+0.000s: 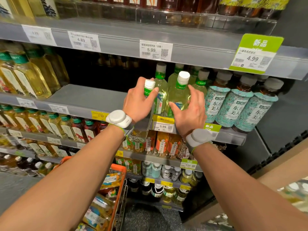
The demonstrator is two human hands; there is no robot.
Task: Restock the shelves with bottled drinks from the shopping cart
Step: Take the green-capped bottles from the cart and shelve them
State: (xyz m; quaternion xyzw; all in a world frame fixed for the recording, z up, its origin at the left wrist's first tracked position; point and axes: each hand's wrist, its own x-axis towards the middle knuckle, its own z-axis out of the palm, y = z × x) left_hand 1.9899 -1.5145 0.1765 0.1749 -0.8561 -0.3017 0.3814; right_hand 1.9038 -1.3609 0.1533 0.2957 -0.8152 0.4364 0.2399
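One bottle (148, 87) is clasped in the left grip (138, 102) before the shelf (93, 95). A second bottle (179, 95), loosely cupped by the right grip (190, 112) at the shelf's edge, could be toppled.

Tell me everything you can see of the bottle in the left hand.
The bottle looks like clear plastic holding pale yellow-green drink, with a white cap and green neck band. The left hand grips its upper part. It tilts, cap up and right, base hanging below the wrist before the shelf edge, not yet set down.
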